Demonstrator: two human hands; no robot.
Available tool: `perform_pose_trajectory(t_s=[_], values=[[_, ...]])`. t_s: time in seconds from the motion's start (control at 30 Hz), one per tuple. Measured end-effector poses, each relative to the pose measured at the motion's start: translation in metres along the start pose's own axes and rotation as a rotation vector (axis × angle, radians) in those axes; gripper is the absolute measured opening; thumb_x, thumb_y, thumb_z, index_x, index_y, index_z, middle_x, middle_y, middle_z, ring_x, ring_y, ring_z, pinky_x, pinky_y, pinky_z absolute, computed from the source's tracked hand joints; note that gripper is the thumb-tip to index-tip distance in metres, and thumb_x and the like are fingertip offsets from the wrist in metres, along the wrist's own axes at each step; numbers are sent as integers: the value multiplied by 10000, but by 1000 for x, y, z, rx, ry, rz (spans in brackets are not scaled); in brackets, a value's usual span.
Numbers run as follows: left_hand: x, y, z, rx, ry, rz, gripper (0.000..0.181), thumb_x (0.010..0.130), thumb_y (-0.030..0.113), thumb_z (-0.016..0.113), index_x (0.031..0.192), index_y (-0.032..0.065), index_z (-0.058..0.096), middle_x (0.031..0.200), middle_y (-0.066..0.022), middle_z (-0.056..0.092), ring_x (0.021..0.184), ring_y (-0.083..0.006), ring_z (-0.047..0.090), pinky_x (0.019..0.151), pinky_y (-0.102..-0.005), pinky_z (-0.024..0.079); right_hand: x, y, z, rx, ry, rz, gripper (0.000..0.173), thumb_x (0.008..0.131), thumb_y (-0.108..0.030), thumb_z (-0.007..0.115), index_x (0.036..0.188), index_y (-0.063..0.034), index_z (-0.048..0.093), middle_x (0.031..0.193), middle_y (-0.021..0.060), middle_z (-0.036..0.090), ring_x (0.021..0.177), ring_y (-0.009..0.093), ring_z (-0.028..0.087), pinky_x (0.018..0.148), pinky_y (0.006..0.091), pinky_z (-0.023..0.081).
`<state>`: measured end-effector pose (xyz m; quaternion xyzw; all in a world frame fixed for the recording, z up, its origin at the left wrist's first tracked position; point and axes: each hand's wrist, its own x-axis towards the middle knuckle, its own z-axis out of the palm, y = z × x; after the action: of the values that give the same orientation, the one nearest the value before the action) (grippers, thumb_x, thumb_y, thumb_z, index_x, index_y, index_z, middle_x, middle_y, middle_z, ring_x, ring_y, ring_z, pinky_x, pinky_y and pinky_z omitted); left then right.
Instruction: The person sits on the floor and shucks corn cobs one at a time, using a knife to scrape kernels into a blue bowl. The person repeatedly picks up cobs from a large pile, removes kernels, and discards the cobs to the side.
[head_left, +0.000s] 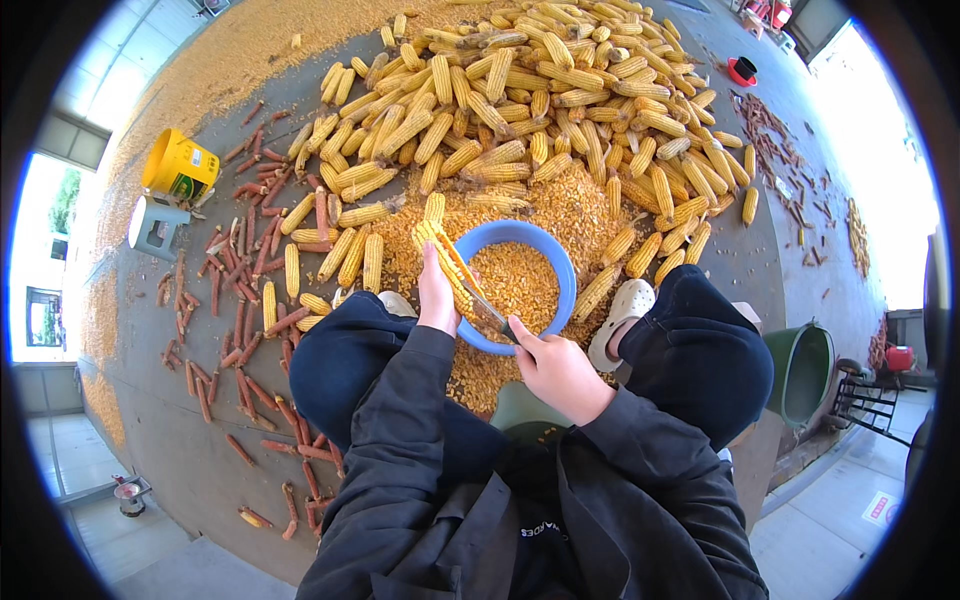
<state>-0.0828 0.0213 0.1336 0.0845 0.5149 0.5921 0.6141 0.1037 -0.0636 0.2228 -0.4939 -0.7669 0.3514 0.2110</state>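
Note:
My left hand (437, 292) grips a yellow ear of corn (441, 251), tilted over the left rim of a blue plastic basin (568, 281). Grooves without kernels run along the ear. In my right hand (559, 367) is the dark handle of a metal-bladed hand tool (489, 307), whose blade meets the ear's lower part; its exact kind cannot be told. Loose corn kernels (517, 274) lie in the basin, which stands between my feet, with more kernels around it.
A large heap of corn ears (525, 97) rises beyond the basin. Bare reddish cobs (244, 262) litter the floor at left, near a yellow bucket (178, 165) and a grey container (156, 227). A green bucket (802, 375) stands at right, beside my knee.

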Motion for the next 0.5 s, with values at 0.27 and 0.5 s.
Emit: perform_pose_trajectory(t_s=[0.27,0.5], values=[[2,-4,-5,51,52,-17,501,885,549,361,924,59,452,622,-118,523,522,-218,548,491,-331,469,12,5,6,285,-31,118,376,806,-112,533,1167,-10,523,594,211,535,521,328,564,510,398,454],[6,-6,-13,45,76,-18,494,892,542,348,931,61,451,622,-116,521,524,-219,547,493,-333,469,1,1,20,-281,6,-60,407,821,-133,525,1218,-49,497,558,165,506,473,299,530,473,388,443]])
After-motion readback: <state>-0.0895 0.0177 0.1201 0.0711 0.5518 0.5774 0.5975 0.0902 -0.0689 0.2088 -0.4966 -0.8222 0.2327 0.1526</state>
